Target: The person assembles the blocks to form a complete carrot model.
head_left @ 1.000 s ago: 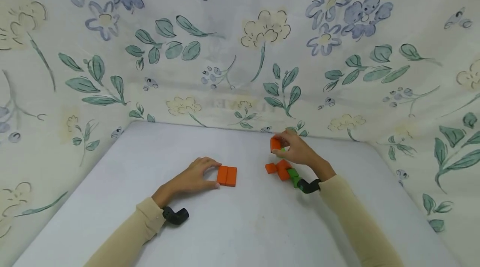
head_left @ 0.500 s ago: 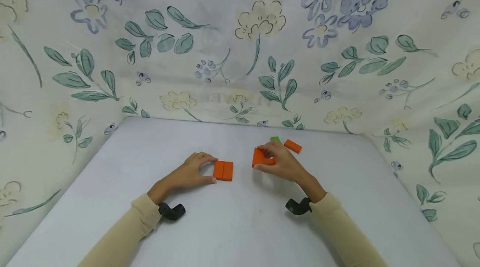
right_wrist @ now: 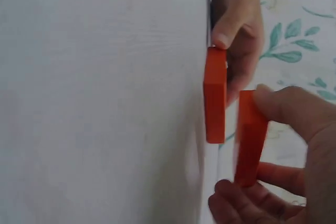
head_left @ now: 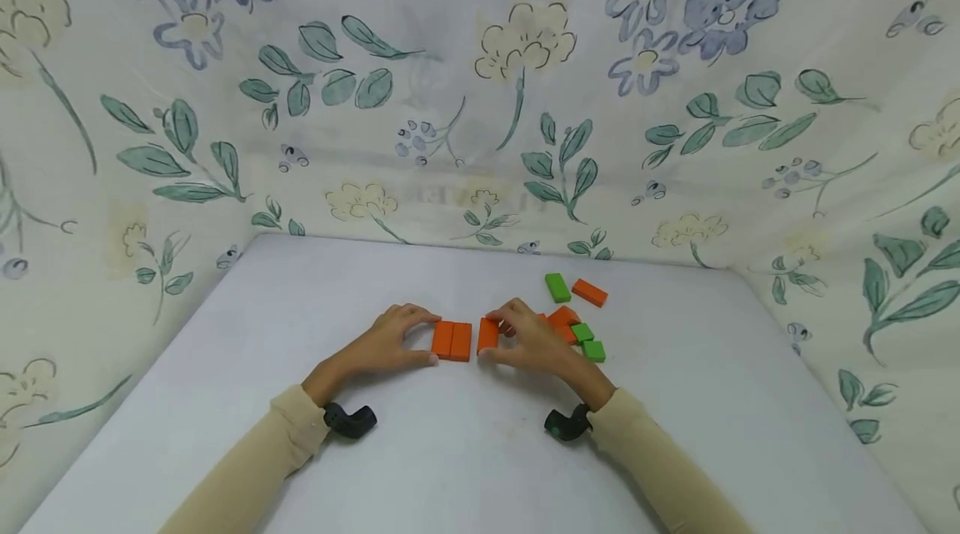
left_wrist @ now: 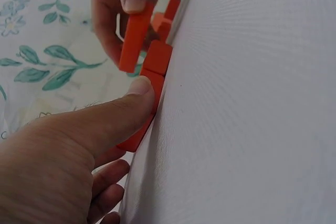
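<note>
Two flat orange blocks lie side by side on the table, the left block [head_left: 442,339] against the right block [head_left: 461,341]. My left hand [head_left: 386,341] pinches the left block at its two ends, thumb at the near end and fingers at the far one. In the left wrist view the left thumb presses on that block's end. My right hand [head_left: 528,340] grips another orange block [head_left: 487,336] between thumb and fingers. This block [right_wrist: 251,137] is raised off the table, just to the right of the pair, with a small gap between.
Beyond the right hand lies a loose cluster of orange blocks [head_left: 564,317] and small green blocks [head_left: 593,351], partly hidden by the hand. Farther back are a green block [head_left: 557,287] and an orange block [head_left: 590,292]. A floral cloth [head_left: 480,142] hangs behind the white table [head_left: 480,451].
My right hand has carried its orange block leftward and nearer from the loose blocks to beside the pair. The left hand has stayed at the pair.
</note>
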The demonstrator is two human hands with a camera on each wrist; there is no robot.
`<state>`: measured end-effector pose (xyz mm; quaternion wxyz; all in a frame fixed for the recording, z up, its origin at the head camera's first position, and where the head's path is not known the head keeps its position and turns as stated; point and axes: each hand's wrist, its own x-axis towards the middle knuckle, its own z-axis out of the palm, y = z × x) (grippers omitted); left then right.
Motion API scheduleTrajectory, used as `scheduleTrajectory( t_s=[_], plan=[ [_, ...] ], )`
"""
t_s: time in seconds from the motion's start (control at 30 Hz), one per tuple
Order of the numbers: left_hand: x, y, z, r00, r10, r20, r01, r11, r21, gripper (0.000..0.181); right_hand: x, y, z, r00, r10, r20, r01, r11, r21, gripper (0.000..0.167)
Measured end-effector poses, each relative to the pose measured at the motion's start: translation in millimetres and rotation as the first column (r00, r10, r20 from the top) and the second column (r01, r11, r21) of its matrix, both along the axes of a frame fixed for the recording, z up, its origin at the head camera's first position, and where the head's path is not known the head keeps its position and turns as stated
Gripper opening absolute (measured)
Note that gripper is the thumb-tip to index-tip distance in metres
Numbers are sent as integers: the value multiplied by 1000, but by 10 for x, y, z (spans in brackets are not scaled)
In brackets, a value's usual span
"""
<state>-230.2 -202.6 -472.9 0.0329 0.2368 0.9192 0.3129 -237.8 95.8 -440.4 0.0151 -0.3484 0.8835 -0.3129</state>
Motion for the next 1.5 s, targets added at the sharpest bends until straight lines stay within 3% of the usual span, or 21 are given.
scheduleTrajectory(
  t_s=[0.13, 0.3, 0.6, 1.5],
  plan=[
    [7, 4, -34, 1000, -6, 4, 6, 1000, -5, 69, -2, -37, -110, 999, -23, 36, 23, 1000, -3, 56],
    [-13, 16, -39, 1000, -9, -24, 9, 1000, 3, 68, 0, -55, -178, 998, -55, 9, 55, 998, 6, 55],
    [11, 40, -40, 1000, -6, -17, 5, 1000, -14, 68, 12, -90, -266, 999, -45, -11, 46, 998, 35, 55],
    [16, 50, -9, 997, 0, -74, -2, 1000, -21, 67, -3, -99, -290, 999, -28, -27, 29, 999, 14, 56]
  ],
)
